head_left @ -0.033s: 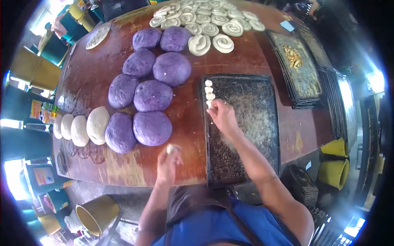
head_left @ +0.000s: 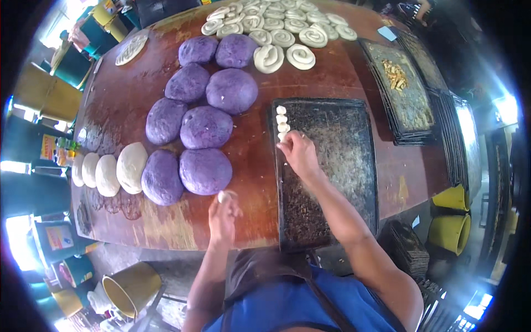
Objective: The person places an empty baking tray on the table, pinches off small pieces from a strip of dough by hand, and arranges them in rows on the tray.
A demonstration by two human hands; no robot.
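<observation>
Reaching over the left side of the black tray [head_left: 337, 177], my right hand [head_left: 301, 156] partly covers the near end of its row of small dough balls [head_left: 281, 119]; I cannot tell whether the fingertips pinch one. Left of the tray, my left hand [head_left: 222, 219], blurred, pinches a pale dough lump [head_left: 223, 196] with smeared edges. Since a moment ago, that hand has shifted slightly farther from the tray; my right has stayed beside the row.

Left hand [head_left: 224, 216] slightly blurry
</observation>
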